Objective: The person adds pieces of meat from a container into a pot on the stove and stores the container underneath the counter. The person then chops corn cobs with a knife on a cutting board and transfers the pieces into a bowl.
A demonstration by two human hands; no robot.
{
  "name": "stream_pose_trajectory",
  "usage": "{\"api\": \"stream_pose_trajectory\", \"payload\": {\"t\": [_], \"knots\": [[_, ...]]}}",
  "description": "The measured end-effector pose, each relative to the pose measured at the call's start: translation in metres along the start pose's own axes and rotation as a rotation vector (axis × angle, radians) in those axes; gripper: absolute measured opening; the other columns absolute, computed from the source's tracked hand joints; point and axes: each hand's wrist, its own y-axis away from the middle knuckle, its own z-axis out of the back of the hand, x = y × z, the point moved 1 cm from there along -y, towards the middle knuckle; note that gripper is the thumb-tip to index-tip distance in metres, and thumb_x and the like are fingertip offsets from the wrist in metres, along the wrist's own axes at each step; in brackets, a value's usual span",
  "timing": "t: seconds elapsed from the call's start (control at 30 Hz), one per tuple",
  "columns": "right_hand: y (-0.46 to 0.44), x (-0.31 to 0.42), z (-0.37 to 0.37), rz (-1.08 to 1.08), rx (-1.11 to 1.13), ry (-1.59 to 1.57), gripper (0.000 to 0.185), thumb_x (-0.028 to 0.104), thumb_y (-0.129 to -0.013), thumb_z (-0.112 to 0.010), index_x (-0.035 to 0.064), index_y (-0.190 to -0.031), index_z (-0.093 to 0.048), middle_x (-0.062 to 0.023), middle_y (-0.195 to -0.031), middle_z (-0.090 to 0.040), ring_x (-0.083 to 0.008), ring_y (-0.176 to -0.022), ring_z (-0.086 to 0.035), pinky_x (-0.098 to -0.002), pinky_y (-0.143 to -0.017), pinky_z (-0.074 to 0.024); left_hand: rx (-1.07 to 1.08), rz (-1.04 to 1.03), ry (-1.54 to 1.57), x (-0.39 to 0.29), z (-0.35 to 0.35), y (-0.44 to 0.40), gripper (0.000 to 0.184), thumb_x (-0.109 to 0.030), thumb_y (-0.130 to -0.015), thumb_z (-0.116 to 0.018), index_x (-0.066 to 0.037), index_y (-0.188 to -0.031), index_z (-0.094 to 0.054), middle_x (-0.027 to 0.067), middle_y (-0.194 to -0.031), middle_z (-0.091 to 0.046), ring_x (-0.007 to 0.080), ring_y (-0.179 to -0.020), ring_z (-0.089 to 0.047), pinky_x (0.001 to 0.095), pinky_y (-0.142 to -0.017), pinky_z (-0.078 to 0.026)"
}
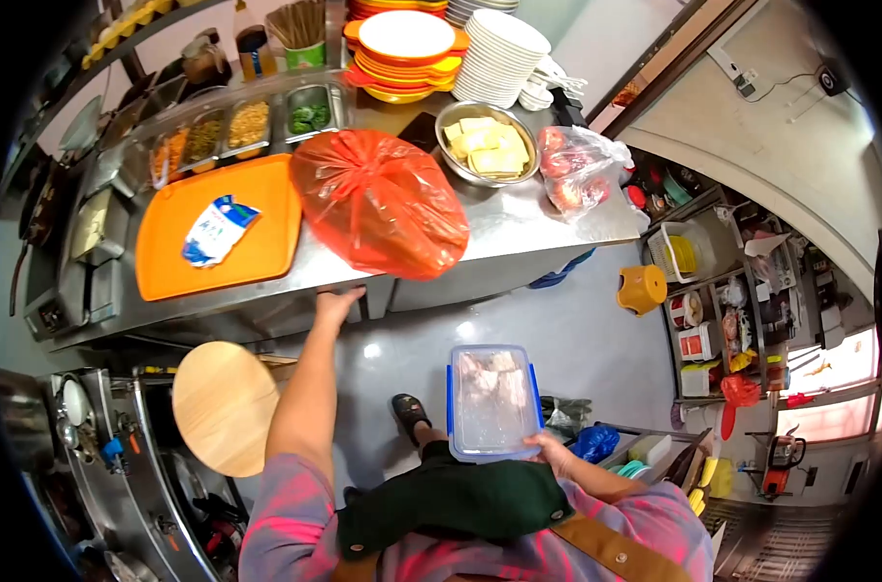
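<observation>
My right hand (550,452) grips the lower right corner of a clear plastic food container (494,403) with blue side clips. Pale pinkish pieces, perhaps meat, show through its lid. My left hand (336,305) reaches forward to the counter's front, its fingers closed at the top edge of a steel cabinet door (291,318); the fingertips are partly hidden. Just above that hand, a tied red plastic bag (388,209) bulges over the counter edge. Left of it, an orange cutting board (160,238) carries a blue and white packet (218,231).
On the steel counter (519,221) stand a bowl (445,155) of pale yellow slices, a clear bag (582,175), stacked plates (504,63) and trays of toppings (250,126). A round wooden board (226,407) lies left. A yellow stool (641,289) stands by the right shelves.
</observation>
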Motion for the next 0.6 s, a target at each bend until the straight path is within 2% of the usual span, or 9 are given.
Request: {"api": "stream_pose_trajectory", "payload": {"t": [0.07, 0.1, 0.13, 0.2, 0.27, 0.3, 0.4, 0.47, 0.6], "knots": [[-0.003, 0.002, 0.025, -0.028, -0.015, -0.066, 0.046, 0.023, -0.074, -0.062, 0.0055, -0.115, -0.049, -0.0075, -0.094, -0.062, -0.0211, -0.086, -0.061, -0.0337, -0.077, -0.0505, -0.053, -0.067, 0.144, 0.026, -0.012, -0.024, 0.041, -0.002, -0.066, -0.072, -0.001, -0.105, -0.061, 0.0099, -0.106, -0.062, 0.0189, -0.095, -0.058, 0.0308, -0.086, -0.044], [0.001, 0.004, 0.029, -0.062, -0.019, -0.110, 0.046, 0.022, -0.074, -0.062, 0.0044, -0.115, -0.050, -0.0081, -0.094, -0.062, -0.0218, -0.086, -0.061, -0.0344, -0.079, -0.0501, -0.097, -0.257, 0.157, 0.037, -0.011, -0.028, 0.035, 0.000, -0.067, -0.070, 0.000, -0.101, -0.063, 0.0082, -0.102, -0.064, 0.0179, -0.093, -0.059, 0.0297, -0.084, -0.045], [0.002, 0.003, 0.033, -0.101, -0.022, -0.151, 0.046, 0.022, -0.074, -0.062, 0.0033, -0.114, -0.050, -0.0086, -0.094, -0.062, -0.0225, -0.085, -0.061, -0.0351, -0.080, -0.0498, -0.168, -0.327, 0.207, 0.049, -0.014, -0.031, 0.036, -0.001, -0.066, -0.070, 0.001, -0.101, -0.063, 0.0089, -0.102, -0.064, 0.0173, -0.093, -0.059, 0.0291, -0.083, -0.045], [-0.010, -0.009, 0.051, -0.102, -0.024, -0.212, 0.049, 0.022, -0.074, -0.062, 0.0015, -0.115, -0.049, -0.0130, -0.102, -0.060, -0.0276, -0.092, -0.059, -0.0404, -0.087, -0.0466, -0.101, -0.311, 0.093, 0.068, -0.011, -0.041, 0.052, -0.012, -0.062, -0.079, 0.004, -0.107, -0.058, 0.0132, -0.105, -0.062, 0.0204, -0.096, -0.058, 0.0312, -0.085, -0.044], [-0.015, -0.009, 0.057, -0.156, -0.051, -0.241, 0.050, 0.023, -0.073, -0.062, 0.0008, -0.116, -0.048, -0.0149, -0.106, -0.058, -0.0295, -0.096, -0.057, -0.0424, -0.089, -0.0455, -0.284, -0.370, 0.100, 0.041, -0.018, -0.008, 0.060, -0.020, -0.062, -0.082, 0.004, -0.109, -0.053, 0.0150, -0.105, -0.060, 0.0215, -0.095, -0.056, 0.0320, -0.085, -0.043], [-0.012, -0.001, 0.050, -0.142, -0.083, -0.152, 0.052, 0.025, -0.073, -0.063, 0.0015, -0.117, -0.047, -0.0159, -0.108, -0.056, -0.0318, -0.098, -0.055, -0.0445, -0.089, -0.0451, -0.352, -0.282, 0.099, 0.057, -0.021, 0.008, 0.065, -0.028, -0.060, -0.084, 0.001, -0.106, -0.049, 0.0151, -0.100, -0.059, 0.0223, -0.091, -0.055, 0.0330, -0.083, -0.044], [-0.033, 0.003, 0.067, -0.342, -0.028, -0.162, 0.052, 0.028, -0.074, -0.062, 0.0028, -0.116, -0.047, -0.0148, -0.107, -0.056, -0.0305, -0.095, -0.056, -0.0440, -0.087, -0.0467, -0.419, -0.449, 0.006, 0.096, -0.012, 0.080, 0.055, -0.032, -0.064, -0.081, -0.002, -0.096, -0.047, 0.0156, -0.091, -0.056, 0.0254, -0.086, -0.054, 0.0349, -0.079, -0.043], [-0.037, 0.012, 0.053, -0.263, 0.011, -0.106, 0.053, 0.030, -0.074, -0.062, 0.0041, -0.117, -0.045, -0.0135, -0.109, -0.055, -0.0284, -0.096, -0.056, -0.0425, -0.081, -0.0501, -0.391, -0.444, 0.040, 0.109, -0.004, 0.120, 0.048, -0.034, -0.071, -0.076, -0.003, -0.091, -0.046, 0.0165, -0.087, -0.054, 0.0276, -0.083, -0.053, 0.0360, -0.076, -0.043], [-0.073, 0.038, 0.022, -0.276, 0.071, 0.130, 0.057, 0.028, -0.072, -0.062, 0.0041, -0.120, -0.044, -0.0135, -0.114, -0.053, -0.0287, -0.102, -0.055, -0.0405, -0.083, -0.0506, -0.357, -0.161, 0.120, 0.132, 0.012, 0.181, 0.032, -0.031, -0.083, -0.061, -0.002, -0.085, -0.047, 0.0169, -0.083, -0.053, 0.0273, -0.078, -0.051, 0.0344, -0.072, -0.042]]}}
